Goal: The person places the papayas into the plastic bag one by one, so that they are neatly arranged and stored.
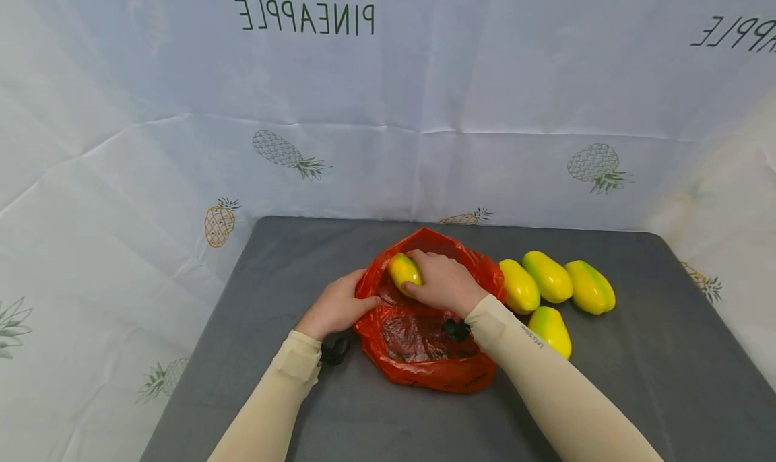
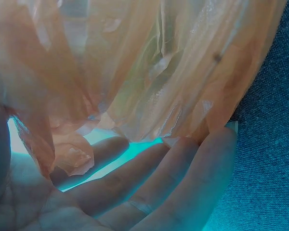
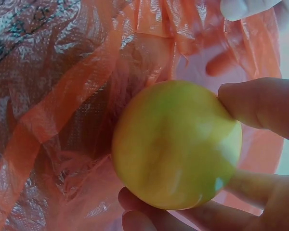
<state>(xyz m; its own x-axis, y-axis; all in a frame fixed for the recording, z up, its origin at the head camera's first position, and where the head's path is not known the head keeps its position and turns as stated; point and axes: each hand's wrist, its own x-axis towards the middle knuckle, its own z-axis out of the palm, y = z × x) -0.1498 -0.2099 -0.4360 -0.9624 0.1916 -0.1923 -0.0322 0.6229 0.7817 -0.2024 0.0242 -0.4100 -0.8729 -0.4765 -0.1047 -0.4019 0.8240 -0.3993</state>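
A red plastic bag (image 1: pixel 424 374) lies spread with its mouth open on the grey table. At its left rim my left hand (image 1: pixel 339 307) pinches the plastic, thumb inside and fingers outside; the left wrist view shows those fingers (image 2: pixel 154 178) behind the thin film. My right hand (image 1: pixel 445 280) grips a yellow-green mango (image 1: pixel 404 272) over the bag's opening. In the right wrist view the thumb and fingers surround the mango (image 3: pixel 176 144), with the bag's wrinkled plastic (image 3: pixel 77 106) behind it.
Several more yellow-green mangoes (image 1: pixel 547 277) lie just right of the bag, one (image 1: pixel 550 331) of them beside the right forearm. The grey table (image 1: pixel 642 381) ends at a white cloth backdrop (image 1: pixel 388 91) printed with pineapples.
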